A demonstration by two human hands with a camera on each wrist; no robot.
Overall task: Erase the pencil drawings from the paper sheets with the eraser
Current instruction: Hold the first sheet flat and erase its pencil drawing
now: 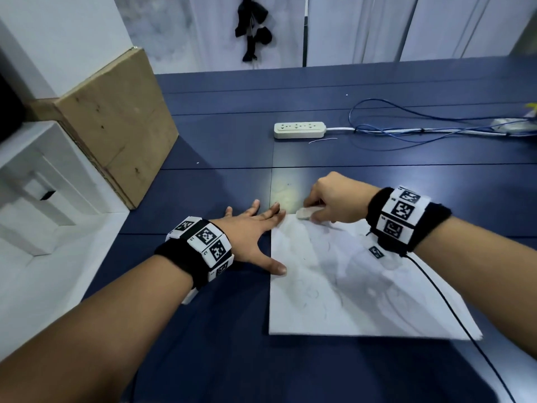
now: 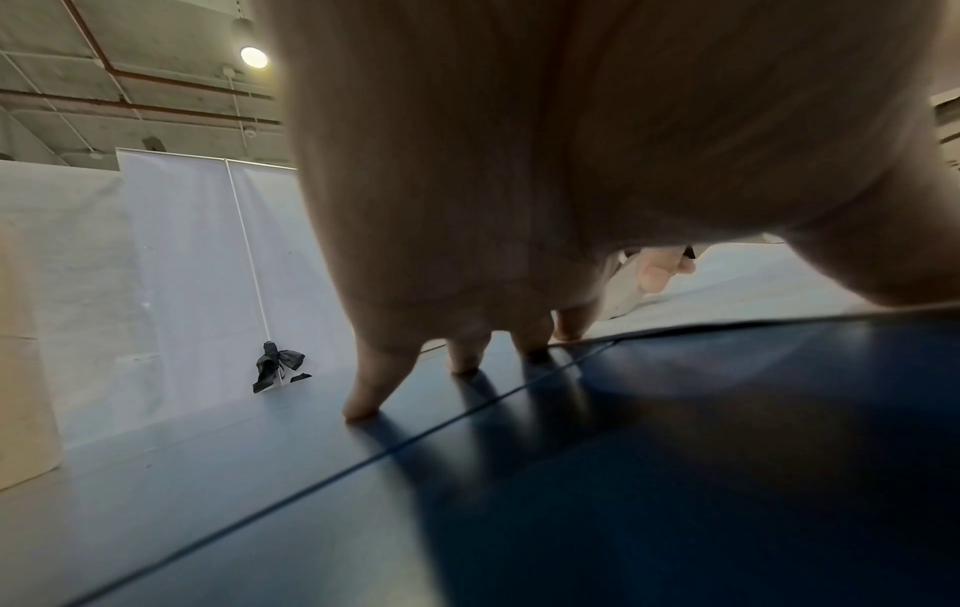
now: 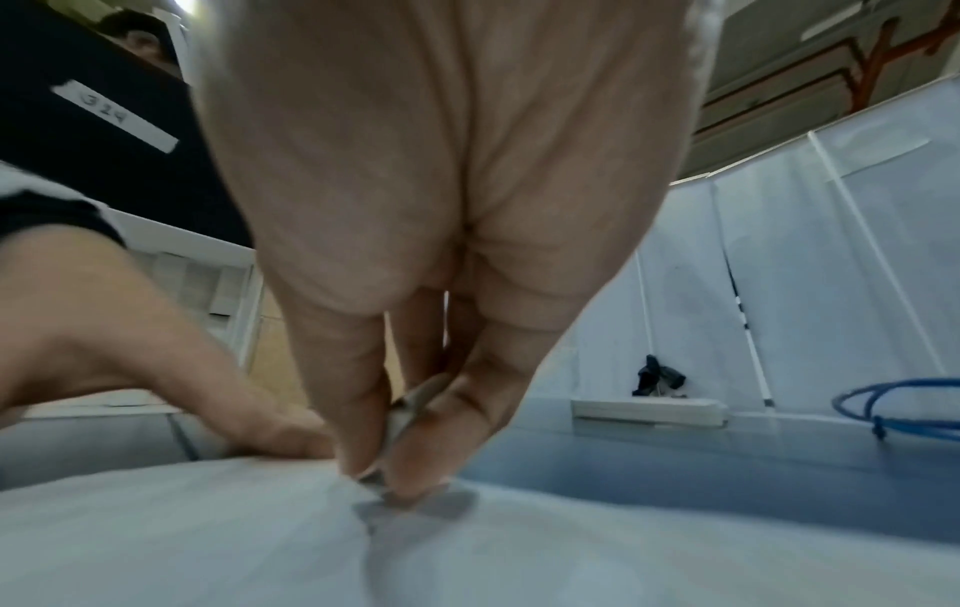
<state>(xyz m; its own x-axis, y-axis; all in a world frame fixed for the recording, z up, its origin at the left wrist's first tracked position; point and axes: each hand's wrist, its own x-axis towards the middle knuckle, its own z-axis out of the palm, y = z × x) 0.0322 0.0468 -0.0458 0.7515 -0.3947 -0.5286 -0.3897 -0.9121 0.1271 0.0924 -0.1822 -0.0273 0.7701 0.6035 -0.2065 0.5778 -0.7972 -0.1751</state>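
On the dark blue tabletop (image 1: 220, 146), a white rectangular paper sheet (image 1: 348, 286) with faint grey pencil drawings (image 1: 316, 295) lies flat near the person's side. Beyond it, well apart, a cream-coloured power strip (image 1: 299, 130) lies with its white cord running right among looped blue cables (image 1: 406, 132). A brown cardboard board (image 1: 116, 117) leans at the table's left edge, and a black ribbon bow (image 1: 252, 27) hangs against the white curtain behind. Nothing lies on the sheet but the two hands and their shadows.

The left hand (image 1: 252, 237) is spread flat, palm down, fingers straight and apart; most of it rests on the table, while the thumb and the index fingertip touch the sheet's left edge and far corner. The right hand (image 1: 337, 202) comes in from the right, wrist raised, fingers curled down and pinching a small off-white rubber eraser (image 1: 308, 213), whose lower end presses on the paper at the sheet's far edge, just beside the left index fingertip. From the right wrist view, thumb and forefinger clamp the eraser from either side.
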